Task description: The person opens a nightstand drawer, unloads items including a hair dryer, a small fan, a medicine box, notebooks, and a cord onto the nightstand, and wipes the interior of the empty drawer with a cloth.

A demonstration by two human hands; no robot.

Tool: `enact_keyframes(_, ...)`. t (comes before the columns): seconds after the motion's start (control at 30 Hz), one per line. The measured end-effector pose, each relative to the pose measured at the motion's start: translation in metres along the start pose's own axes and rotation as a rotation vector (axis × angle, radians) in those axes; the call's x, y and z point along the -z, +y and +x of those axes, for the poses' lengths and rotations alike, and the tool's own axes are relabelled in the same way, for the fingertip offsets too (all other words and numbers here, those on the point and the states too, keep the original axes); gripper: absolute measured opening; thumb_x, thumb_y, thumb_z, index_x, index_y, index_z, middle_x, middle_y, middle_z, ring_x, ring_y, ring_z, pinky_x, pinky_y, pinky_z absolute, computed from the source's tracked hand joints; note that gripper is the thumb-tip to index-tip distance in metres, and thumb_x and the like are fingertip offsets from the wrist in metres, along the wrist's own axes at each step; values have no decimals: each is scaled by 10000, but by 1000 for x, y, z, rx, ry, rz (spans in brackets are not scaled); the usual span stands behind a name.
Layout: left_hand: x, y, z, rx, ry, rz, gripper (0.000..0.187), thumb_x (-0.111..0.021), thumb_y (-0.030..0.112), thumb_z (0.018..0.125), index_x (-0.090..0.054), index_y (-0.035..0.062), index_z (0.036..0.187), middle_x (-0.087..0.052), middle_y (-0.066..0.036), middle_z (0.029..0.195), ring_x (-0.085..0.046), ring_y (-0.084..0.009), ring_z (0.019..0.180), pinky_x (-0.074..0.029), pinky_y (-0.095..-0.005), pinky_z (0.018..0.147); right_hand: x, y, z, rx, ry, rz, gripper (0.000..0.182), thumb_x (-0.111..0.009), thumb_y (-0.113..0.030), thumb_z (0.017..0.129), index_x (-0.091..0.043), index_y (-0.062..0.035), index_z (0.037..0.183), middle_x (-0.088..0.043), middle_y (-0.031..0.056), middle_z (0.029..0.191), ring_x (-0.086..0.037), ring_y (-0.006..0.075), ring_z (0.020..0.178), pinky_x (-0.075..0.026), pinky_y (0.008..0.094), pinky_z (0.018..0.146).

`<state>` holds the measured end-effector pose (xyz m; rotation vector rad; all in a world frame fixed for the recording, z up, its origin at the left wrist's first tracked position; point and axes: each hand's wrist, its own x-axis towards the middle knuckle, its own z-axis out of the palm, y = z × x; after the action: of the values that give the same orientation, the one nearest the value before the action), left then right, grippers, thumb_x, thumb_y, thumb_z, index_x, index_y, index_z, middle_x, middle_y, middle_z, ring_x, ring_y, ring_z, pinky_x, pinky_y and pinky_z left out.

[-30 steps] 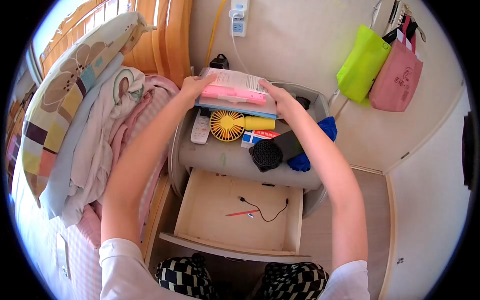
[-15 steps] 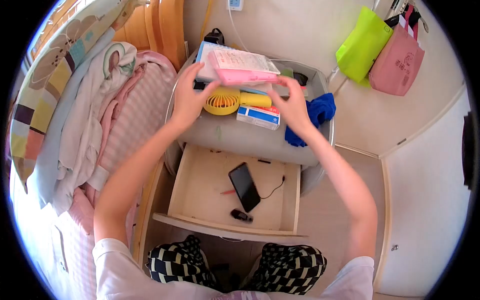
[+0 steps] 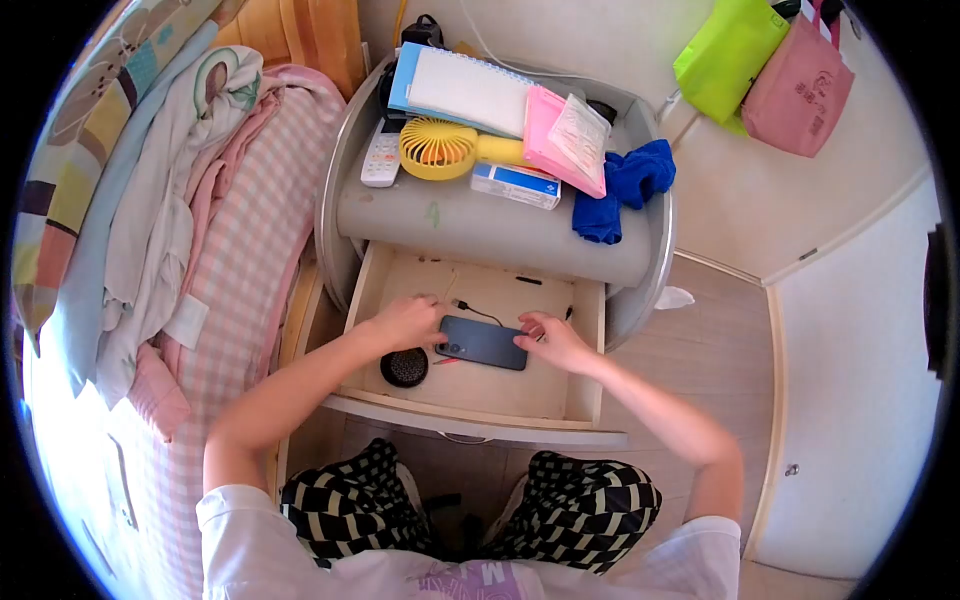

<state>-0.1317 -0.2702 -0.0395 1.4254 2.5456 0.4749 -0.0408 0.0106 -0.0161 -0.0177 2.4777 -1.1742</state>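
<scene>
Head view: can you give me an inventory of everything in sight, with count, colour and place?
Phone: 1, dark blue-grey, between the hands
Drawer: 1, pale inside, pulled out
Mesh-topped round item: 1, black, drawer, left
Cable: 1, black, drawer
Cabinet: 1, grey, behind drawer
Notebook: 1, white and blue, cabinet top
Fan: 1, yellow, cabinet top
Remote: 1, white, left of fan
Box: 1, blue and white, before fan
Flat case: 1, pink, right of fan
Cloth: 1, blue, cabinet top, right
Bags: 2, lime and pink, upper right
Bedding: several pieces, mixed colours, left
Left hand: 1, phone's left end
Right hand: 1, phone's right end
</scene>
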Motion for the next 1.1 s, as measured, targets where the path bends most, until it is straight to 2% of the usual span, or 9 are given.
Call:
enact_keyframes(0.23, -5, -8, -19, 69, -374, 148, 796, -801, 505, 604, -549, -27, 1140, -573, -190, 1086, -576, -357, 1044, -502, -419, 870, -10, 17, -1, 20, -149, -240, 595, -709, -305, 795, -510, 25, 1249, -549, 207, 1236, -568, 325, 1099, -466, 380, 934)
enact_keyframes(0.3, -9, -8, -23, 114, -439, 207, 857, -817, 531, 564, -539, -32, 1147, -556, -197, 1118, -566, -360, 1063, -502, -415, 874, -23, 14, 3, 158, -148, -596, 724, -732, -343, 768, -434, 30, 1311, -475, 212, 1328, -467, 336, 1235, -401, 395, 1013)
enact_keyframes(0.37, -13, -7, -25, 127, -526, 210, 915, -831, 554, 524, -520, -25, 1160, -529, -189, 1159, -558, -352, 1078, -497, -413, 884, -37, 20, 10, 249, -116, -713, 788, -743, -355, 749, -388, 23, 1343, -435, 214, 1360, -433, 342, 1262, -382, 412, 1027)
enact_keyframes(0.57, -14, 10, -26, 119, -613, 160, 940, -877, 457, 504, -469, -27, 1199, -494, -196, 1203, -550, -350, 1091, -496, -420, 890, -60, 21, 23, 305, -141, -820, 891, -760, -370, 722, -304, 0, 1392, -414, 217, 1355, -411, 350, 1271, -371, 444, 1029)
enact_keyframes(0.7, -28, 13, -24, 98, -696, 216, 865, -854, 414, 570, -473, -18, 1215, -513, -196, 1203, -555, -354, 1088, -495, -414, 893, -58, 22, 30, 272, -126, -723, 886, -767, -357, 716, -304, -21, 1393, -437, 208, 1306, -430, 360, 1236, -371, 441, 1030)
enact_keyframes(0.8, -23, 10, -24, 42, -656, 231, 662, -811, 349, 664, -538, 9, 1162, -574, -181, 1143, -575, -334, 1064, -499, -408, 880, -56, 18, 28, 194, -117, -616, 912, -782, -330, 690, -295, -40, 1404, -436, 214, 1297, -434, 374, 1220, -371, 441, 1032)
enact_keyframes(0.87, -19, 4, -21, 122, -583, 72, 438, -752, 275, 754, -601, 20, 1076, -632, -170, 1065, -611, -326, 977, -499, -400, 846, -55, 23, 26, 220, -46, -541, 912, -797, -312, 665, -318, -38, 1392, -439, 222, 1290, -434, 376, 1218, -379, 446, 1024)
enact_keyframes(0.97, -3, -9, -19, 195, -423, -237, 287, -728, 211, 772, -661, 27, 982, -672, -161, 914, -641, -310, 888, -500, -410, 777, -31, 8, 7, 214, 3, -400, 910, -796, -289, 645, -334, -33, 1386, -447, 227, 1274, -434, 379, 1211, -370, 438, 1034)
enact_keyframes(1.1, 88, 8, -11, 289, -249, -588, 295, -721, 221, 813, -655, -40, 936, -675, -126, 814, -604, -146, 738, -494, -310, 691, 24, -33, -33, 202, 25, -255, 872, -793, -288, 637, -385, -18, 1359, -481, 213, 1238, -439, 359, 1203, -347, 412, 1054)
